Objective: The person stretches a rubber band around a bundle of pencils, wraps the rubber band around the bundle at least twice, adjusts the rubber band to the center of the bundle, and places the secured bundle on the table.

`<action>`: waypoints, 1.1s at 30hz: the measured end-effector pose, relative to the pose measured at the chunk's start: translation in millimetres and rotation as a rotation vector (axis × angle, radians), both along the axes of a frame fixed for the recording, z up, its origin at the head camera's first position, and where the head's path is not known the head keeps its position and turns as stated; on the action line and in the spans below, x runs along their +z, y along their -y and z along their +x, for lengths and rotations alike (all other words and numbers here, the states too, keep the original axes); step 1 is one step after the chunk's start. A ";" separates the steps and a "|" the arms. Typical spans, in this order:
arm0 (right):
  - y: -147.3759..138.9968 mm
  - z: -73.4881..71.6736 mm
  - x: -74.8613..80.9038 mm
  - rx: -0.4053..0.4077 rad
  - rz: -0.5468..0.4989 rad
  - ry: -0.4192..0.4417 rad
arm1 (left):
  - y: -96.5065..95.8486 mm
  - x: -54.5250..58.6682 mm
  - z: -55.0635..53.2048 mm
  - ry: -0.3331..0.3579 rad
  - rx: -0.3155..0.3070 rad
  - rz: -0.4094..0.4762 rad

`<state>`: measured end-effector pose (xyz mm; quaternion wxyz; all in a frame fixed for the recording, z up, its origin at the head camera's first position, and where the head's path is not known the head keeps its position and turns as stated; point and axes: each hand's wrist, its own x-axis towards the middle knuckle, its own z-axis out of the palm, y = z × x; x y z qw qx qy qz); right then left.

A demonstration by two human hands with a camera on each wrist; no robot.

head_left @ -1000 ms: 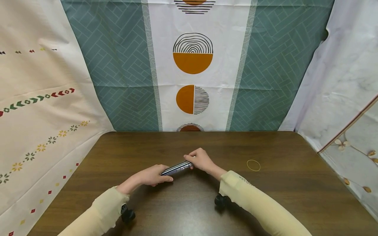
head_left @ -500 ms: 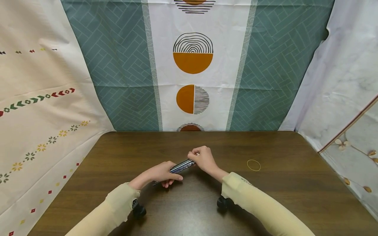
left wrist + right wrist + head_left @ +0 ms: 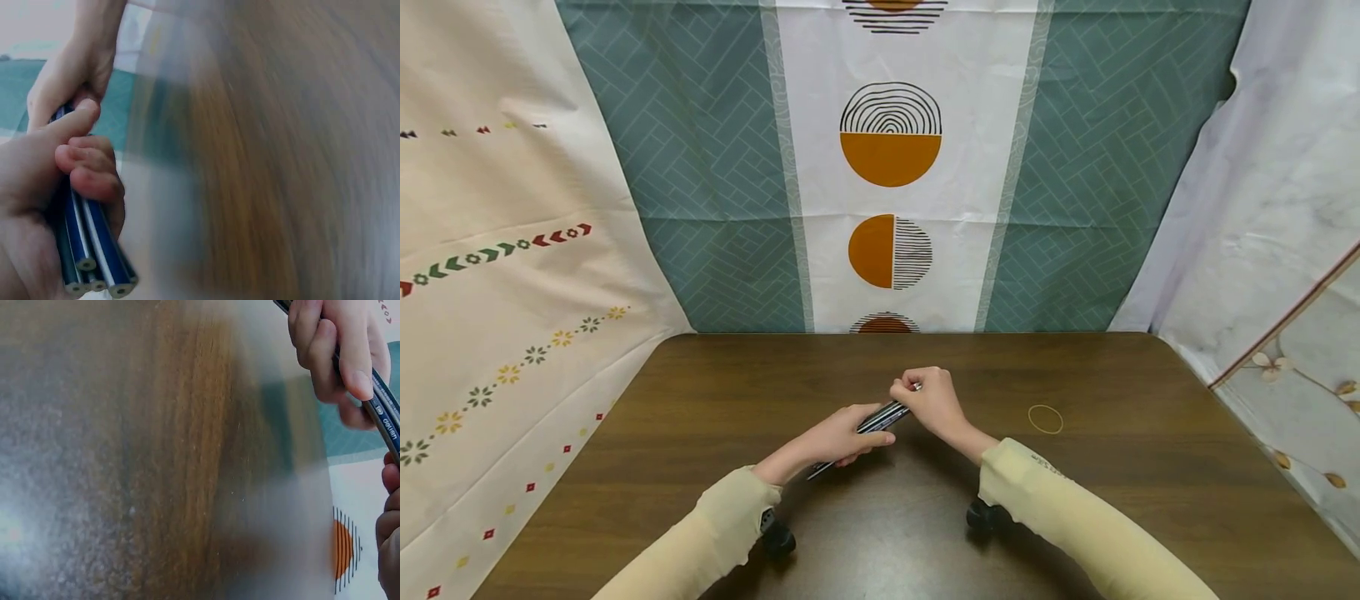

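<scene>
A bundle of several dark blue and silver striped pencils [image 3: 883, 417] slants between my two hands over the table. My left hand [image 3: 838, 437] grips it around the middle, thumb along the near side. Below that hand, in the left wrist view, flat pencil ends [image 3: 120, 289] with their cores stick out, not quite level. My right hand [image 3: 934, 406] holds the upper right end with curled fingers, which hide most of that end. In the right wrist view, printed lettering shows on one pencil [image 3: 386, 419] between the hands.
A thin yellow rubber band [image 3: 1046, 419] lies in an open loop on the brown wooden table [image 3: 880, 533], right of the hands. A patterned curtain [image 3: 887, 183] hangs behind the table's far edge, with cloths at both sides.
Both hands have moved right with the pencils, the left one farther. The left hand now sits higher along the bundle, with the lower ends showing beneath it. The rubber band stays put.
</scene>
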<state>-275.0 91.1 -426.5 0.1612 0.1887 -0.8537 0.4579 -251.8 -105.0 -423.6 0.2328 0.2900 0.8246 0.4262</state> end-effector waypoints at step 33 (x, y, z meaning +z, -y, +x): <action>-11.1 13.7 -5.2 0.161 -0.299 0.230 | -21.1 0.9 -0.3 -0.272 0.132 -0.077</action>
